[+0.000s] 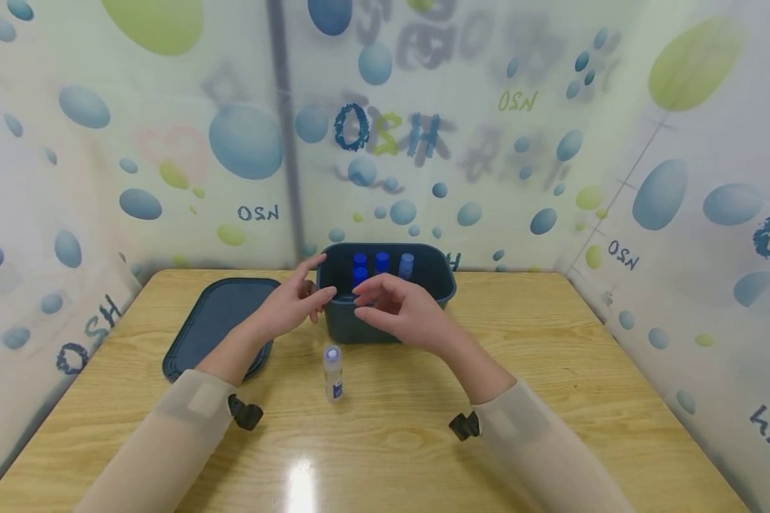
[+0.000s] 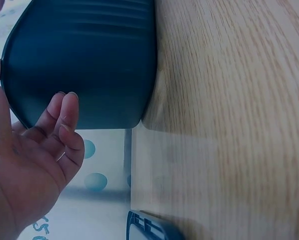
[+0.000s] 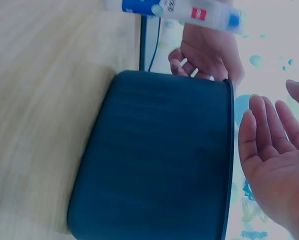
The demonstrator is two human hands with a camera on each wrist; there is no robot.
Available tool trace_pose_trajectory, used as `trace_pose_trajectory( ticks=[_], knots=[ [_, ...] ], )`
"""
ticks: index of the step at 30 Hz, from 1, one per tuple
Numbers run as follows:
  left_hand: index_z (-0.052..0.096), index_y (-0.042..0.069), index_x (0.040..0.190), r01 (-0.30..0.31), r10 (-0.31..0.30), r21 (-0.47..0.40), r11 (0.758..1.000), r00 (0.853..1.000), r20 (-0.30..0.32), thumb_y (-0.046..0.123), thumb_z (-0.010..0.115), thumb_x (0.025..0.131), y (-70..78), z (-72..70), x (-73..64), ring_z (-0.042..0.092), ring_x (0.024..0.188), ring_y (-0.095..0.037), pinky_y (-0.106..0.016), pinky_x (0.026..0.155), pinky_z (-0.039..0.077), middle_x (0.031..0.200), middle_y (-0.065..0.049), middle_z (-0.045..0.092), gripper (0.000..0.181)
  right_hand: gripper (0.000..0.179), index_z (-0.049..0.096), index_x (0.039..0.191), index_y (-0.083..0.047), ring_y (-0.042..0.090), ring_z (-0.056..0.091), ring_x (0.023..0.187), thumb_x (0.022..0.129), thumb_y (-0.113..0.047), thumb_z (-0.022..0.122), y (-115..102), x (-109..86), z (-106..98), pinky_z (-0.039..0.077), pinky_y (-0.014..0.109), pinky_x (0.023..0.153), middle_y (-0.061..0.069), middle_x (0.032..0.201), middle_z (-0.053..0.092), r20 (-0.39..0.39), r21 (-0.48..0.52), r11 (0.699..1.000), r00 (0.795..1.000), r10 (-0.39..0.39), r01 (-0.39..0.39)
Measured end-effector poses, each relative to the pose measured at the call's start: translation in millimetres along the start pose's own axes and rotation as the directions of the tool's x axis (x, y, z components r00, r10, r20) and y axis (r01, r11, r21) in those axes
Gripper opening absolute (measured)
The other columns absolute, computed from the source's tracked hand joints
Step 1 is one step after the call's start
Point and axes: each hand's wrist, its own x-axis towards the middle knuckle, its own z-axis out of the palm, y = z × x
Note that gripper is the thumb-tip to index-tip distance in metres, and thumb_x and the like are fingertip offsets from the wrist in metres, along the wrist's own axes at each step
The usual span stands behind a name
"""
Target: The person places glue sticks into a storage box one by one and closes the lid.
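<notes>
A dark teal plastic bin [image 1: 359,326] stands at the back of the table, holding several blue-capped bottles [image 1: 382,262]. At its left end is my left hand [image 1: 286,305], its index finger and thumb at the rim and the other fingers loosely bent outside the wall. My right hand [image 1: 413,317] hovers by the front rim with fingers gently curved and nothing in them; it hides part of the bin's inside. In front of the bin, a clear bottle [image 1: 334,374] with a blue-and-white label stands upright; the right wrist view also catches this bottle [image 3: 184,12].
A dark lid [image 1: 221,317] lies flat on the wooden table [image 1: 526,413], left of the bin and partly behind my left forearm. White curtains [image 1: 475,128] with blue and green dots enclose the table's back and sides.
</notes>
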Motion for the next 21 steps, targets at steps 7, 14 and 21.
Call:
trace_pose_trajectory(
  ticks=[7,14,21],
  knots=[
    [0.016,0.029,0.177,-0.005,0.005,0.002,1.000,1.000,-0.003,0.053,0.062,0.111,0.0,0.0,-0.9,0.068,0.088,-0.046,-0.041,0.075,0.046,0.092,-0.017,0.070,0.084,0.031,0.071,0.135,-0.015,0.015,0.070,0.094,0.106,-0.023,0.076,2,-12.0,11,0.059,0.028,0.081,0.008,0.129,0.076,0.091,0.004,1.000,0.996,-0.014,0.014],
    [0.016,0.029,0.177,-0.010,0.010,0.000,1.000,1.000,-0.005,0.051,0.062,0.111,-1.3,0.4,-0.6,0.068,0.087,-0.046,-0.041,0.075,0.046,0.091,-0.017,0.069,0.083,0.036,0.070,0.139,-0.016,0.012,0.070,0.089,0.104,-0.025,0.079,2,-16.3,24,0.061,0.028,0.084,0.004,0.129,0.075,0.194,-0.009,1.000,0.981,0.012,-0.011],
    [0.017,0.029,0.177,-0.015,0.015,0.000,1.000,1.000,-0.005,0.052,0.062,0.111,-2.9,0.2,0.0,0.069,0.086,-0.044,-0.041,0.076,0.048,0.092,-0.019,0.070,0.084,0.038,0.069,0.140,-0.015,0.007,0.073,0.095,0.105,-0.025,0.077,4,-14.2,33,0.060,0.026,0.089,0.005,0.132,0.073,0.250,0.003,0.999,0.967,0.043,-0.045]
  ],
)
